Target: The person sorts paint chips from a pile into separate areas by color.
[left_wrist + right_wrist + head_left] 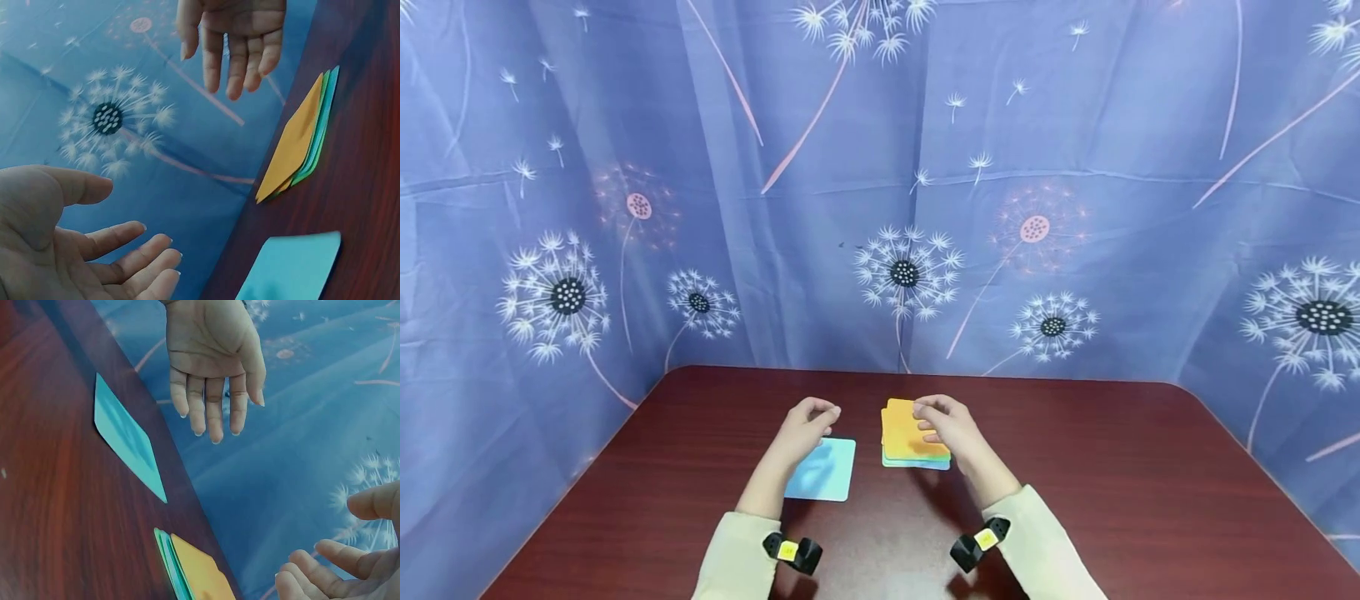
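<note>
Orange, blue cards (901,432) (833,479) apparently under hands (805,432) (951,427).

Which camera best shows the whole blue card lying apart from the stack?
The right wrist view: the blue card shows whole there, uncovered, though slanted. In the head view, the left hand hides part of it; the left wrist view cuts it off at the bottom.

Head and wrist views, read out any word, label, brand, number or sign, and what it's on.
No text can be read.
Left yellow patch, on a black wrist device: any marks too small to read.
Right yellow patch: likewise.
Blue card, orange-topped stack: no writing visible.
</note>
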Motion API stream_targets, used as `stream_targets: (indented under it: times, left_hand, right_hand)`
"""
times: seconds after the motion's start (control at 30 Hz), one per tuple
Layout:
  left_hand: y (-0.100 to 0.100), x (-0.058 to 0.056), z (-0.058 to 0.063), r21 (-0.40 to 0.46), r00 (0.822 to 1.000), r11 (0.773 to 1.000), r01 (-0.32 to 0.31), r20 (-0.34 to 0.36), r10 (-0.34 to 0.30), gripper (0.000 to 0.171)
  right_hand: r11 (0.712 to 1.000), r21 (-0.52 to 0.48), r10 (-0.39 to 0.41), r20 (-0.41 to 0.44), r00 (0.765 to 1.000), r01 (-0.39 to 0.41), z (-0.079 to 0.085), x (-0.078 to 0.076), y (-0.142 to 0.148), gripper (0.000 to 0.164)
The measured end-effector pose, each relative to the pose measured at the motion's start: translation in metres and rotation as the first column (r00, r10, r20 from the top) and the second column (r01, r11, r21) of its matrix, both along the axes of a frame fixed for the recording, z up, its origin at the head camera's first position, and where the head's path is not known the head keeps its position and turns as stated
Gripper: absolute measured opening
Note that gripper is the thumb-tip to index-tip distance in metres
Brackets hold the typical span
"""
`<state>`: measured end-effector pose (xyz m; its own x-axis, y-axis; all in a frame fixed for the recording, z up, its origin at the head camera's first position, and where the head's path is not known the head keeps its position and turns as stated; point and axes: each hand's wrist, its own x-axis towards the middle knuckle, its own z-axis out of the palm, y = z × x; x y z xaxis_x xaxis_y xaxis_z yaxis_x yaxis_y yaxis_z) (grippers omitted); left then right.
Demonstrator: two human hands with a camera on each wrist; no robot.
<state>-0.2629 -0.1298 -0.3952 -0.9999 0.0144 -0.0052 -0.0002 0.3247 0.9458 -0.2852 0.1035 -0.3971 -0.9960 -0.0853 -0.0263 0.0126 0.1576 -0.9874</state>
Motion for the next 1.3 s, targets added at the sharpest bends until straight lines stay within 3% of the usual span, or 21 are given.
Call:
stream_targets:
  times: [0.3,0.57,0.97,1.3]
  left_hand:
    - [0.039,-0.024,-0.015,0.039,1.000,0.999,-0.017,0.027,0.016,0.033]
    - [0.056,-0.038,-0.013,0.079,0.998,0.996,-0.045,0.051,0.041,0.035]
    - [0.079,-0.042,-0.027,0.000,0.993,0.997,-0.074,0.094,0.073,0.046]
    - [0.081,-0.044,-0.033,0.079,0.991,0.996,-0.040,0.133,0.029,0.043]
  right_hand:
    - [0.998,0.046,-0.036,0.015,0.999,0.035,-0.006,-0.011,0.020,0.032]
    - [0.997,0.051,-0.052,0.036,0.998,0.050,-0.008,-0.016,0.027,0.032]
    - [0.993,0.109,-0.062,0.077,0.995,0.053,-0.018,-0.017,0.029,0.033]
    - [0.986,0.161,-0.067,0.109,0.992,0.048,-0.023,-0.021,0.029,0.039]
